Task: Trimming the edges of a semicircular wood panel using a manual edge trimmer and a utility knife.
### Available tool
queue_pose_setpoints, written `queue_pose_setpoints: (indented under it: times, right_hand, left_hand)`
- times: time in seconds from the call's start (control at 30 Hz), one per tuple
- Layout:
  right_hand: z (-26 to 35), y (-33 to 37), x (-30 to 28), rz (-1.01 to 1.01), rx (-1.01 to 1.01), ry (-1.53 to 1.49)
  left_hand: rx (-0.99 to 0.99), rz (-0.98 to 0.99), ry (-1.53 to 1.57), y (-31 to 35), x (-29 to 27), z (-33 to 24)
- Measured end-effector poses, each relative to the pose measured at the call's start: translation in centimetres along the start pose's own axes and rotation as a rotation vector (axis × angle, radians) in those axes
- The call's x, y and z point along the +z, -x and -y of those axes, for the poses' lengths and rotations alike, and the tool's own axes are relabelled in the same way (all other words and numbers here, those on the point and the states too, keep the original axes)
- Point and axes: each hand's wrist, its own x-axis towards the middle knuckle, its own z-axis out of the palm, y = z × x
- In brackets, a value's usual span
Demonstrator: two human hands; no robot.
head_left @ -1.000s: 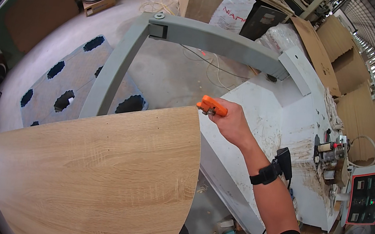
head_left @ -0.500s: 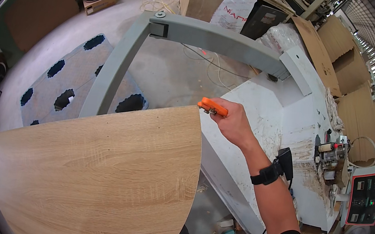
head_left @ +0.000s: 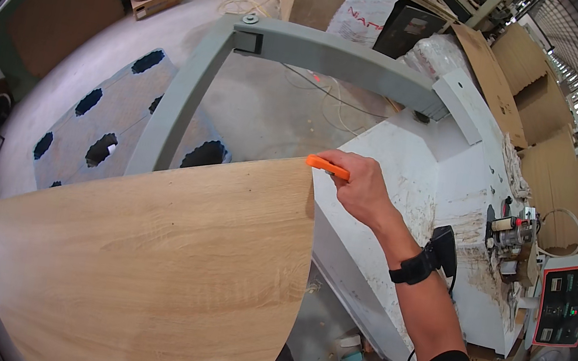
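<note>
A wood-grain board (head_left: 165,259) with a curved right edge fills the lower left. My right hand (head_left: 362,188) is closed around an orange edge trimmer (head_left: 327,165), a small hand tool. Its tip meets the board's far right corner. The working end is hidden by the tool's own body and my fingers. A black band circles my right wrist. My left hand is not in view.
A grey metal arm (head_left: 344,62) spans the far side and joins a white machine bed (head_left: 407,191) marked with brown residue. On the right stand a control panel (head_left: 564,304) and flattened cardboard (head_left: 556,191). A blue-grey panel with dark holes (head_left: 99,122) lies beyond the board.
The orange trimmer has turned in my right hand, so its metal parts no longer show. My hand stays at the same corner, and the board's far edge looks slightly higher.
</note>
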Motion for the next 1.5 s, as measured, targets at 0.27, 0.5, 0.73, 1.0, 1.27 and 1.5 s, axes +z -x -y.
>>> queue_pose_setpoints:
  times: [0.27,0.5,0.73,1.0,1.27,1.5]
  right_hand:
    - [0.8,1.8,1.7,0.007,-0.082,0.089]
    - [6.5,2.4,7.4,-0.040,-0.267,0.050]
    - [13.4,8.6,13.0,0.014,-0.316,0.050]
    - [18.1,21.1,14.9,-0.095,-0.358,-0.016]
    - [19.2,34.6,12.3,-0.022,-0.313,0.059]
    - [17.3,49.0,7.8,-0.081,-0.240,0.101]
  left_hand:
    - [-0.054,-0.006,0.029,-3.1,-0.9,-1.1]
    - [-0.291,-0.246,0.065,-11.8,-2.8,-4.1]
    - [-0.500,-0.577,0.666,-15.9,-4.8,0.0]
    - [-1.459,-0.664,0.521,32.3,2.1,20.9]
    - [-1.238,-0.426,1.441,35.2,7.1,2.2]
    - [-0.918,-0.587,1.987,21.8,10.2,-16.3]
